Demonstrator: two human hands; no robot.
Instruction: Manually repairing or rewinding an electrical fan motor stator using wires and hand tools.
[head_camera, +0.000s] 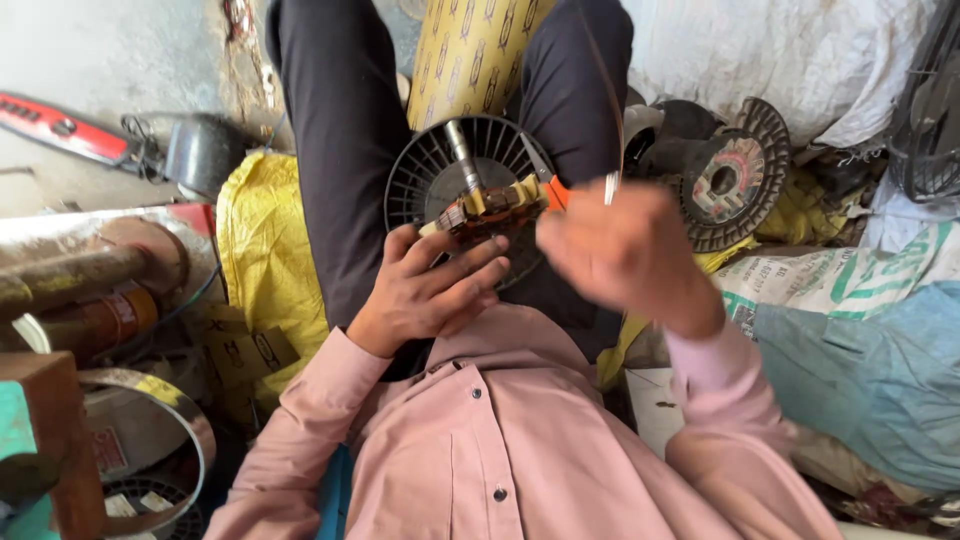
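Steadying the motor armature (490, 205) over our lap, left hand (430, 290) fingers wrapped around it. Our right hand (620, 250), blurred, looks pinched on copper wire (600, 90); we judge winding is underway, demanding even tension next.

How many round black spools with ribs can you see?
2. One black spool lies on the person's lap, behind the motor part in the left hand. The other spool sits right of the blurred right hand. More may be hidden.
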